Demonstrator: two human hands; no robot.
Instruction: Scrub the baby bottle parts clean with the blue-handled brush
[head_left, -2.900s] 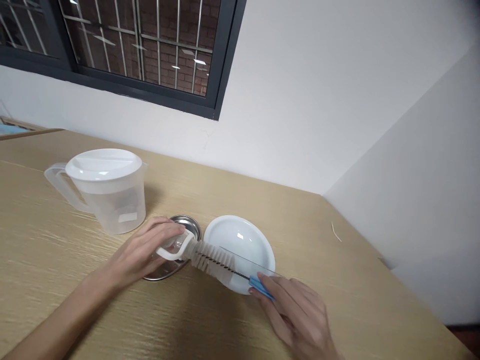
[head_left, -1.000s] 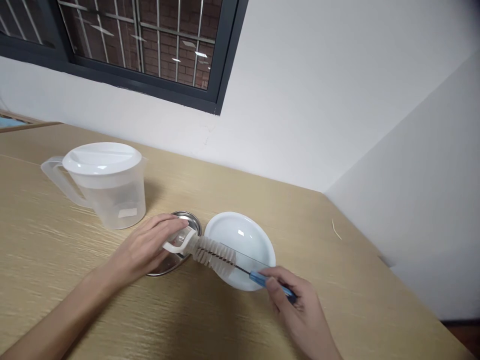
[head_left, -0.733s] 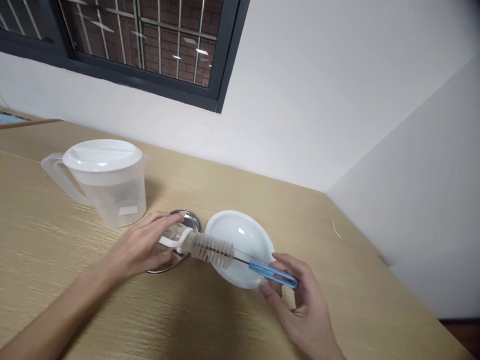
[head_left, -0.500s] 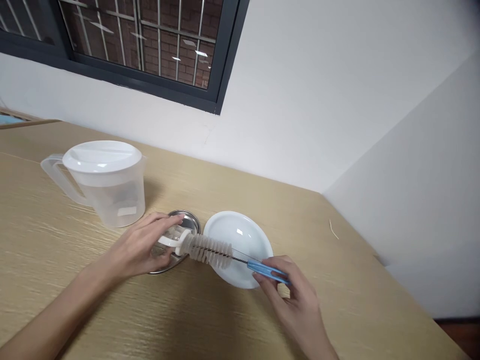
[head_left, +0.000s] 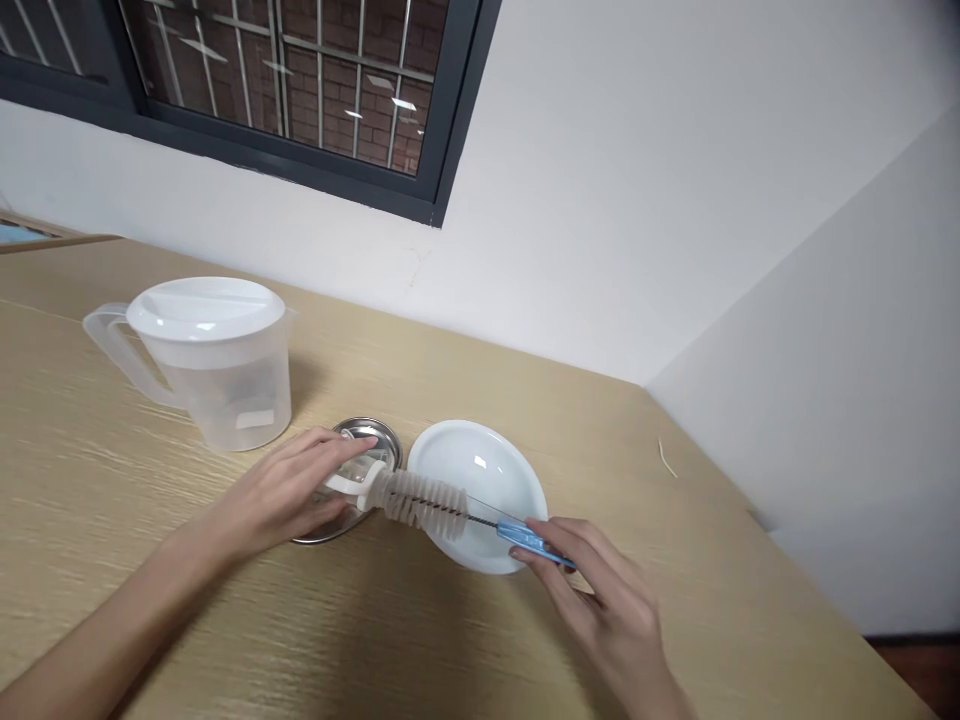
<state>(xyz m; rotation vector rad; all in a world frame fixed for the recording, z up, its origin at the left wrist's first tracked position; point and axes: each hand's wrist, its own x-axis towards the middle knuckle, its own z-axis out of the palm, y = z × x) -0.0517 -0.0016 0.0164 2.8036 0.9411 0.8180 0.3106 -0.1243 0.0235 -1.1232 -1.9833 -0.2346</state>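
My left hand (head_left: 296, 490) is closed around a clear bottle with a white collar and loop (head_left: 370, 484), lying on its side with its mouth to the right. Most of the bottle is hidden by my fingers. In my right hand (head_left: 600, 580) is the blue handle of a bottle brush (head_left: 427, 502), pinched between thumb and fingers. The brush's pale bristles are at the bottle's mouth, mostly outside it; how deep the tip sits I cannot tell. A shiny metal plate (head_left: 386, 436) lies under my left hand, and a white bowl (head_left: 487, 445) stands behind the brush.
A translucent pitcher (head_left: 240, 390) with a white lid stands at the left on the wooden table (head_left: 300, 640). A thin pale strip (head_left: 666, 458) lies to the right. Behind the table are a white wall and a barred window (head_left: 300, 90).
The bottle and brush have shifted slightly to the right with both hands. My right fingers have moved a little on the blue handle.
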